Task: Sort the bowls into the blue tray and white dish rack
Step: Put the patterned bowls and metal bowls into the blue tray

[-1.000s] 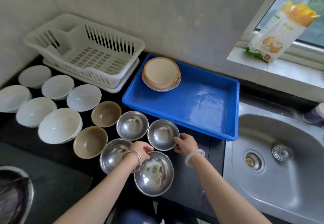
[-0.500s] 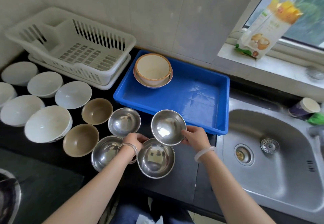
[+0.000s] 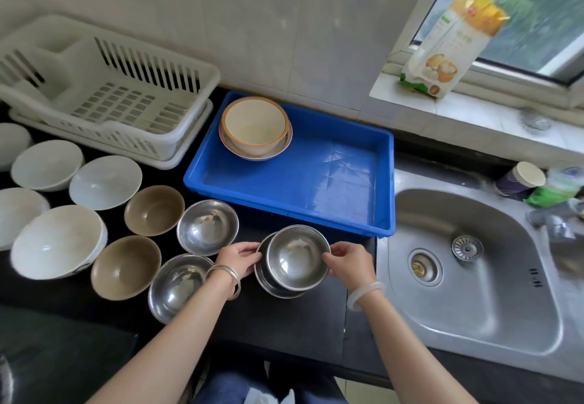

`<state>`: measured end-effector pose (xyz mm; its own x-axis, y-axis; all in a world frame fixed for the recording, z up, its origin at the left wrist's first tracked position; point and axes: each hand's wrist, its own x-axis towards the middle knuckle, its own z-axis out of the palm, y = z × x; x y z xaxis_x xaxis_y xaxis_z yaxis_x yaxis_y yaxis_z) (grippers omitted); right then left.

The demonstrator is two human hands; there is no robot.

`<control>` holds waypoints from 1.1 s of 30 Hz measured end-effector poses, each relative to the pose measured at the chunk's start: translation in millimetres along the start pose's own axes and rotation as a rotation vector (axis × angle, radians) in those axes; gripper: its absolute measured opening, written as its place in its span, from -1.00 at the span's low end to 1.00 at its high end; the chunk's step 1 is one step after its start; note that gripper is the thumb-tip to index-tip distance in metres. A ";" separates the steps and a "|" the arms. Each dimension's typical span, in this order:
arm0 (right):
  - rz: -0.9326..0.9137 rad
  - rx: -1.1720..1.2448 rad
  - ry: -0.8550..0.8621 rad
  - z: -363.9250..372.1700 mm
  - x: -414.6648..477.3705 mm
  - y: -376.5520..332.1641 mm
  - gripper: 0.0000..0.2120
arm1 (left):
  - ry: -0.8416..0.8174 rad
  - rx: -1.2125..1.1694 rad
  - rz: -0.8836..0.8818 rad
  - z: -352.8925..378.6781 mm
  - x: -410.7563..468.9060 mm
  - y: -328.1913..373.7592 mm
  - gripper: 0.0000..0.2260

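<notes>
Two steel bowls are nested in front of the blue tray [image 3: 319, 201]. My right hand [image 3: 347, 261] grips the rim of the top steel bowl [image 3: 297, 258]. My left hand [image 3: 240, 256] holds the lower steel bowl [image 3: 268, 286] by its left rim. Two more steel bowls [image 3: 207, 226] [image 3: 178, 286] sit to the left on the black counter. Beside them stand two brown bowls [image 3: 154, 209] [image 3: 125, 266] and several white bowls [image 3: 57, 241]. The tray holds a cream bowl with an orange rim [image 3: 254, 125] on a plate. The white dish rack [image 3: 104, 87] stands at the back left with nothing in it.
A steel sink [image 3: 474, 277] lies right of the counter, with a paper cup [image 3: 521, 179] and green items behind it. A food packet [image 3: 452, 43] leans on the window sill. A dark pan edge [image 3: 6, 378] shows at the bottom left.
My right hand lifted a steel bowl off the counter and lowered it into the steel bowl that my left hand holds. The two now sit nested.
</notes>
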<state>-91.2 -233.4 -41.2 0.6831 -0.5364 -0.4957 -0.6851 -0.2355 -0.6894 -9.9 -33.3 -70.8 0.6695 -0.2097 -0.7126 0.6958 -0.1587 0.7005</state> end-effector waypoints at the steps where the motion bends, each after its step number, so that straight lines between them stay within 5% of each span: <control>1: 0.002 -0.008 0.007 2.1 -0.7 1.2 -0.88 | -0.009 -0.032 -0.014 -0.5 -2.5 -0.5 -0.71; 13: 0.005 -0.057 0.049 19.0 -0.8 15.0 -0.89 | -0.014 -0.134 -0.049 -0.8 -12.6 -8.1 -0.71; 21: 0.213 0.300 -0.119 28.4 5.8 24.5 -0.82 | -0.059 -0.138 -0.091 -2.2 -15.6 -8.4 -0.71; 33: 0.029 0.350 -0.026 -3.2 16.6 -13.6 -0.91 | -0.119 -0.105 0.033 4.5 -12.6 41.0 -0.71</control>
<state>-71.4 -241.7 -38.4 0.6739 -0.5167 -0.5282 -0.5793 0.0742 -0.8117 9.0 -41.5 -32.9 0.6612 -0.3265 -0.6754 0.7016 -0.0496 0.7108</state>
